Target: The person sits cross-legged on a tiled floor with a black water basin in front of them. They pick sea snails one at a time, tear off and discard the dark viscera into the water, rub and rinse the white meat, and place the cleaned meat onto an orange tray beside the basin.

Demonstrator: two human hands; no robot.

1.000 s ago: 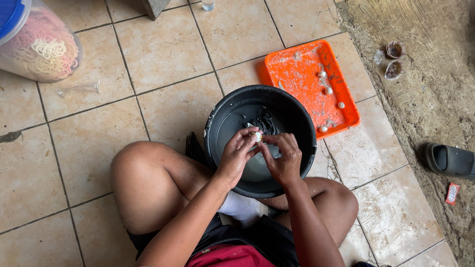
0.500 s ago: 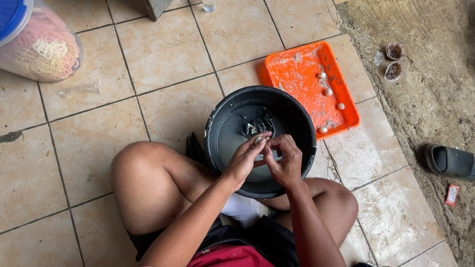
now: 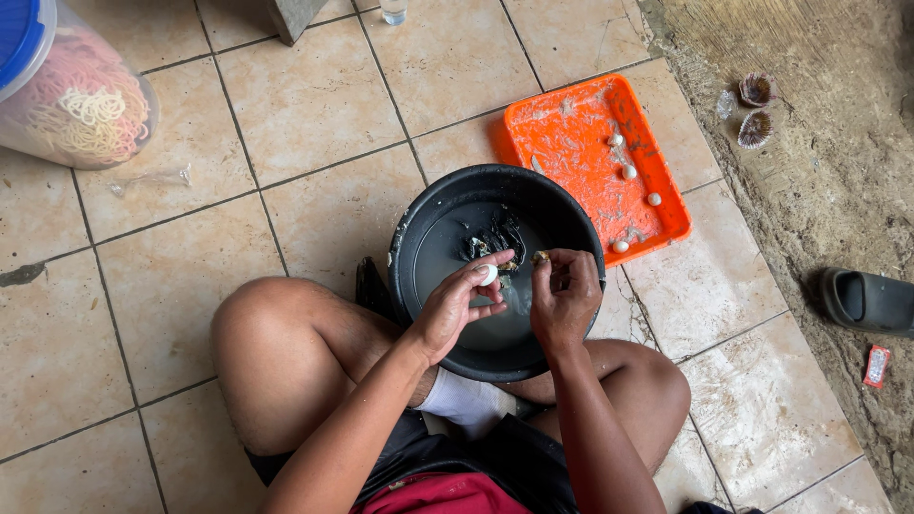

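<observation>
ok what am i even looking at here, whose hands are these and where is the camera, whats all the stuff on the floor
The camera sits on a person's head and looks straight down, so you see their own two arms and bent legs from above. They sit on a tiled floor with a black basin between their knees. The left hand pinches a small white egg-like thing over the basin; the right hand holds a small brownish scrap, too small to identify. Dark bits lie in the basin's bottom. Beside it is an orange tray with a few more white pieces. Top left stands a clear tub of noodle-like strands. On the bare ground at right lie two shells and a dark sandal.
</observation>
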